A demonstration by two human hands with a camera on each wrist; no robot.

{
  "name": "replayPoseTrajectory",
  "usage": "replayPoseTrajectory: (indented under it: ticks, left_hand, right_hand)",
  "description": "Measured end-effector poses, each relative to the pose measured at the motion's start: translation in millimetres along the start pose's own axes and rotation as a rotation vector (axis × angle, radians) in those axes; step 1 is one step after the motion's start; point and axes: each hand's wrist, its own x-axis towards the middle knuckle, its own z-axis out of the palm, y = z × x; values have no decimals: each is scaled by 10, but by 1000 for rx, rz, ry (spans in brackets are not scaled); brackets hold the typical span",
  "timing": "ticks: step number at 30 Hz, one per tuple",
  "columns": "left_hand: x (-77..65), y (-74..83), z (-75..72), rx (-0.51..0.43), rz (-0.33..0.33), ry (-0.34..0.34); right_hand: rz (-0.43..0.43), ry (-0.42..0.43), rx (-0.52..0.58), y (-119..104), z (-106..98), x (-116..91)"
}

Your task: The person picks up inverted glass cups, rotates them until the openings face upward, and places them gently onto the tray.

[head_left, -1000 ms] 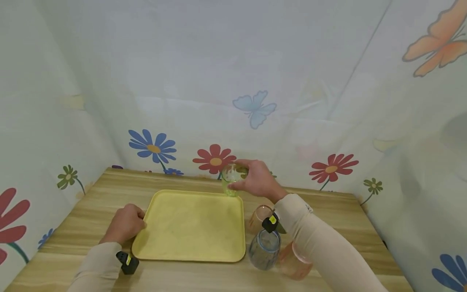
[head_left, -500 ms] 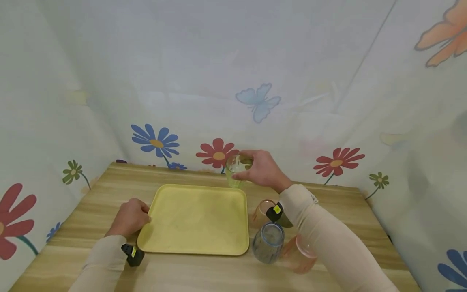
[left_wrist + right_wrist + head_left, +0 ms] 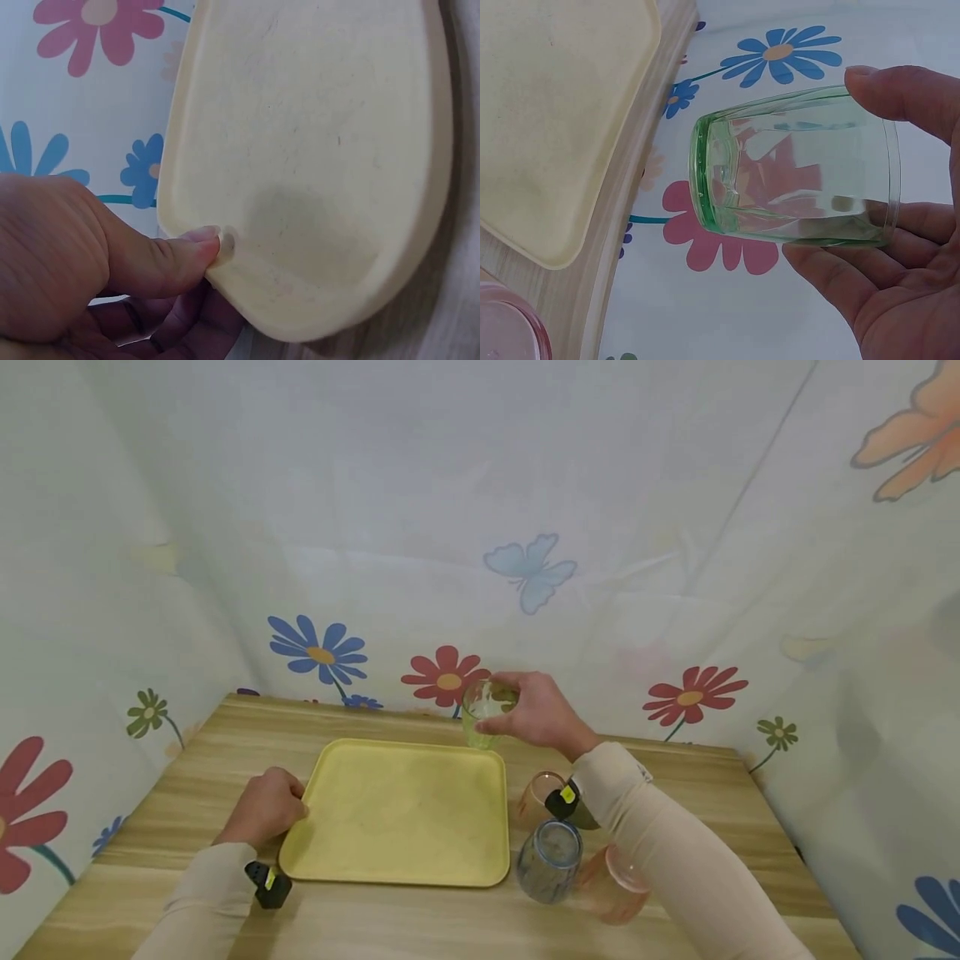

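Note:
My left hand (image 3: pixel 264 806) pinches the left edge of a pale yellow rectangular tray (image 3: pixel 405 810). In the left wrist view the thumb (image 3: pixel 169 262) lies on top of the rim and the other fingers are underneath. My right hand (image 3: pixel 543 714) holds a clear green drinking glass (image 3: pixel 780 176) near its rim, thumb on one side and fingers on the other. The glass is upright, by the tray's back right corner; the right wrist view shows a gap between its thick base and the tray. Nothing is on the tray.
Right of the tray stand an orange-pink glass (image 3: pixel 534 802), a blue glass (image 3: pixel 550 868) and a pink glass (image 3: pixel 615 893), partly hidden by the right sleeve (image 3: pixel 675 852). They stand close together on the wooden table (image 3: pixel 720 802). A flower-printed curtain (image 3: pixel 375 568) surrounds the back and sides.
The head view has shifted slightly. The green glass sits a little higher against the tray's back edge than a second ago. Both hands keep their hold, and the tray stays put.

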Motion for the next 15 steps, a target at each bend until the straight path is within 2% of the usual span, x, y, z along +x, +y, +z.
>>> replayPoseTrajectory:
  ticks: [10, 15]
  left_hand:
    - [-27, 2, -11, -30, -29, -33]
    - [-6, 0, -5, -23, -5, -28]
  right_hand:
    - [-1, -1, -18, -6, 22, -16]
    - [-8, 7, -19, -2, 11, -15]
